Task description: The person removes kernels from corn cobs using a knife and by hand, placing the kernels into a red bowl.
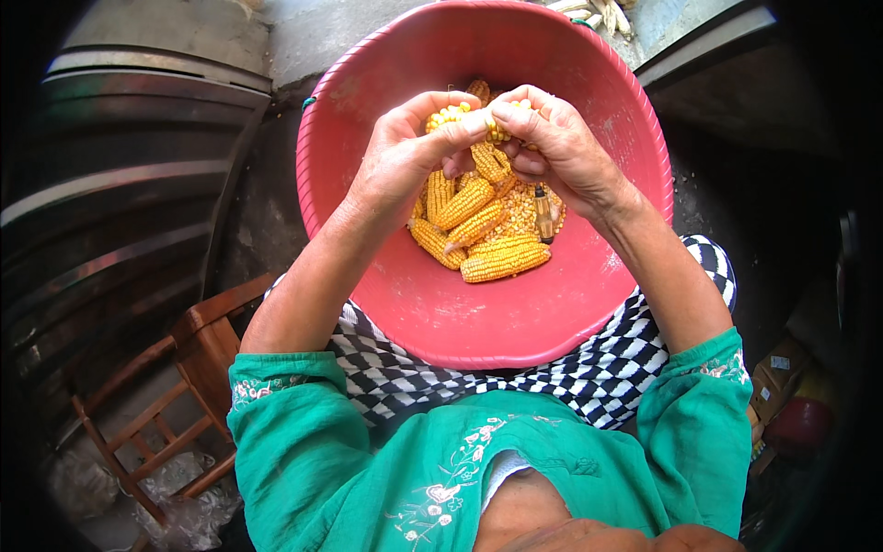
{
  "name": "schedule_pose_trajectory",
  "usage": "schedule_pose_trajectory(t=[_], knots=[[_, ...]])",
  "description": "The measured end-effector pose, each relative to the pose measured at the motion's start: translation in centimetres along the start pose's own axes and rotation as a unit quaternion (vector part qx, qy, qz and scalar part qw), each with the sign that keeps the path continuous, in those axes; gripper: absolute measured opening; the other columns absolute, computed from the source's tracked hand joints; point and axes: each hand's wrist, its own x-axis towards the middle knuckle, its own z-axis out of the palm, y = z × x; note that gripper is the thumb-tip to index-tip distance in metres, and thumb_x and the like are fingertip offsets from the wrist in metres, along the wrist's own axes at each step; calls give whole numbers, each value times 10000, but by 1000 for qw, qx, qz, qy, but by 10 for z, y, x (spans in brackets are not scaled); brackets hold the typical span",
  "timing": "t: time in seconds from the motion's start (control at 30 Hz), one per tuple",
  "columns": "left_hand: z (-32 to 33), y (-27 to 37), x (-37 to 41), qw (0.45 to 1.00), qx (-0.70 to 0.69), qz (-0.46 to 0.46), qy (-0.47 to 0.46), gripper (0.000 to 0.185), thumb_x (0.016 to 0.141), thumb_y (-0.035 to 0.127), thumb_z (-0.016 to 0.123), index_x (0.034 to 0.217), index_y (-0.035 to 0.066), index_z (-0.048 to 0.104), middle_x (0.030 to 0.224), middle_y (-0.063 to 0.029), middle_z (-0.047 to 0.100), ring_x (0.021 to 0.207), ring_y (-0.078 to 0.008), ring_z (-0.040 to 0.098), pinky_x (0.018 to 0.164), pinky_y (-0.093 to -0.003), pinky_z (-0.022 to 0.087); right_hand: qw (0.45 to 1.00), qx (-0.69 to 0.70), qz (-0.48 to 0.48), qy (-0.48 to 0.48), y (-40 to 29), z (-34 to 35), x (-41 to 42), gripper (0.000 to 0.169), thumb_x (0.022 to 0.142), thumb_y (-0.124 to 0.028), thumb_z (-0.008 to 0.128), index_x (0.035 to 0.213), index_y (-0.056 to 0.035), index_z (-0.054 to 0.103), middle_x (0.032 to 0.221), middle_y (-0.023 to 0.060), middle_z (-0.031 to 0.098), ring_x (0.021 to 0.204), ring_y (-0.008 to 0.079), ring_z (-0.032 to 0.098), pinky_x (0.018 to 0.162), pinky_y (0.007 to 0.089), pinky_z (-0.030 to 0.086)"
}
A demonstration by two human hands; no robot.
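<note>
A yellow corn cob [448, 117] is held level over a deep red plastic basin [441, 314]. My left hand [414, 134] grips its left end and my right hand [552, 134] its right end. Both thumbs press on the kernels near the middle and almost meet. Fingers hide much of the cob. Below the hands, several whole corn cobs [465, 203] lie piled in the basin. Loose kernels [517, 214] cover part of its bottom. Right of the pile rests a tool with a translucent amber handle [543, 214], perhaps a screwdriver; its tip cannot be made out.
The basin leans on my lap over checkered black-and-white trousers [428, 376]. Bare cobs [607, 15] lie on the ground beyond it. A wooden chair [200, 338] stands at left near a ribbed metal panel [131, 159], with clear plastic bags [186, 497] below. Cardboard boxes [779, 372] sit at right.
</note>
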Motion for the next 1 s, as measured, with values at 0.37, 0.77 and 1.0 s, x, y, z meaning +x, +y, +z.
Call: schedule_pose_trajectory(t=[0.37,0.77,1.0], knots=[[-11,-15,7,996,-20,-64,65,200,875,264,639,883,65,622,765,-4,592,628,-57,523,490,-179,405,996,-86,-27,-9,13,15,-5,229,921,-246,599,1013,-55,514,734,-30,482,569,11,402,475,166,314],[-24,4,9,994,-75,-61,-56,347,936,188,532,1218,-15,528,901,-87,649,710,-130,657,638,-228,531,999,-33,-29,20,2,5,-1,188,937,-233,541,1003,-58,514,742,-23,507,568,18,433,487,164,351],[-22,-2,7,998,8,-56,-11,230,914,149,574,1089,6,617,836,-48,650,588,-86,601,549,-194,501,991,-127,-49,15,5,18,-10,205,934,-241,583,998,-61,509,760,-24,491,646,18,439,544,177,365]])
